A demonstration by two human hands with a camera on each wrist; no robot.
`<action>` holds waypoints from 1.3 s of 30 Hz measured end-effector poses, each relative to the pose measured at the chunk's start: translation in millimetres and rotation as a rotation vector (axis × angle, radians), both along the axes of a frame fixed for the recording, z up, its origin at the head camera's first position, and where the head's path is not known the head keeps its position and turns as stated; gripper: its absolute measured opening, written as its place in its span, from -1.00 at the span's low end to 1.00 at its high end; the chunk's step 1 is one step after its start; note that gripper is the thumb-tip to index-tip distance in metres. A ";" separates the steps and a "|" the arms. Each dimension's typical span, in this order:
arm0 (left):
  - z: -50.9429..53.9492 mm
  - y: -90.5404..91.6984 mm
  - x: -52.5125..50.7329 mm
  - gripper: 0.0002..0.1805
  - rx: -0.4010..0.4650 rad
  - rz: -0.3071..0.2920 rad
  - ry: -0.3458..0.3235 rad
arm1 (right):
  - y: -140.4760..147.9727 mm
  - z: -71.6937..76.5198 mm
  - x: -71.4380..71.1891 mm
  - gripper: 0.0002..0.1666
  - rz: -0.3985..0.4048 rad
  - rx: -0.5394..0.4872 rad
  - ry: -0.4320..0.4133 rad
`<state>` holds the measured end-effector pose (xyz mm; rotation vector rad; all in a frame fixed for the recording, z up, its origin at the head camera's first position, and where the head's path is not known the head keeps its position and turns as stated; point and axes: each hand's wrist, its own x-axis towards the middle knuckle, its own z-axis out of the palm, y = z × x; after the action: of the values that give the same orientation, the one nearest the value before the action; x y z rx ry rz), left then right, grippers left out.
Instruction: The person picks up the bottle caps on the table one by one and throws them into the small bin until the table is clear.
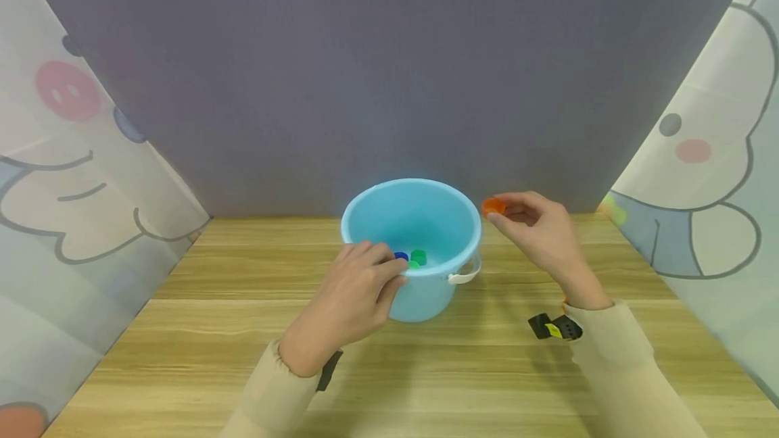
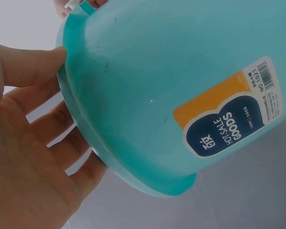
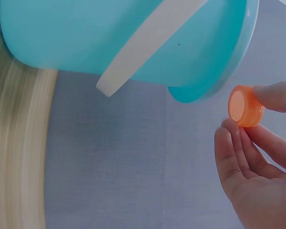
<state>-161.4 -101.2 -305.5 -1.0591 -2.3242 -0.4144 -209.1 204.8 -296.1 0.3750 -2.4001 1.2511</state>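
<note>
Hovering just right of the rim of the bucket (image 1: 420, 299), slightly right of centre in the head view, the orange cap (image 1: 493, 207) is pinched between the thumb and fingertips of the right hand (image 1: 538, 228). The cap is at the left end of that hand, on the side facing the bucket, with a narrow gap between it and the rim. The bucket's mouth therefore opens directly left of the pinch, and the right hand is the nearer one to the cap by far. In the right wrist view the cap's paler round face points left, toward the wooden table (image 3: 24, 157), so its axis looks close to upright, and it seems about level with the lip.

The left hand (image 1: 360, 289), at lower centre of the head view, grips the near-left rim, its thumb against the outside. Inside the bucket, low in its mouth, lie a blue cap (image 1: 400, 256), a dark green cap (image 1: 418, 257) and a pale green cap (image 1: 413, 265). The white handle (image 1: 465, 278) hangs at the bucket's lower right, below the gap rather than across it.
</note>
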 end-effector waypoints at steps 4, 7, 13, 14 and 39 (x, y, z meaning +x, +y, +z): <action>0.5 0.5 1.1 -0.86 -0.002 0.000 -0.007 | -3.0 1.1 0.0 -0.53 0.013 -0.006 0.005; 0.5 0.6 1.2 -0.86 -0.001 0.000 -0.007 | -5.4 2.7 -0.1 -0.52 0.020 -0.012 -0.001; 0.5 0.2 0.8 -0.86 0.004 -0.001 -0.009 | -10.7 5.8 -0.4 -0.50 0.029 -0.030 -0.012; 0.6 0.2 1.0 -0.86 0.003 0.000 -0.009 | -11.5 6.2 -0.7 -0.50 0.031 -0.033 -0.010; 0.5 0.0 1.8 -0.86 0.006 -0.002 0.004 | -32.0 9.3 -7.9 -0.57 0.098 -0.072 0.024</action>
<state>-159.6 -101.1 -305.0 -1.0587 -2.3173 -0.4199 -216.9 172.8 -286.8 0.4887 -2.3349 1.3637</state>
